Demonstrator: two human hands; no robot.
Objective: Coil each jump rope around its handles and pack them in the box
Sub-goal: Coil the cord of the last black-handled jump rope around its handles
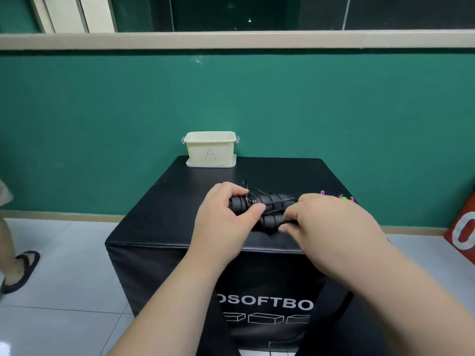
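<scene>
A black jump rope (270, 201) lies across the middle of the black padded box (164, 206), its thin cord wound in several turns around the two black handles held side by side. My left hand (226, 217) grips the left end of the handles. My right hand (326, 222) pinches the cord at the right end of the bundle. A pink and green jump rope (343, 198) shows just beyond my right hand, mostly hidden by it. The cream box marked "A" (210, 149) stands open at the far left corner of the padded box, on its lid.
A green wall stands close behind the padded box. Pale floor tiles lie to the left, where a person's leg in a black sandal (19, 271) stands. A red object (462, 232) leans at the right edge.
</scene>
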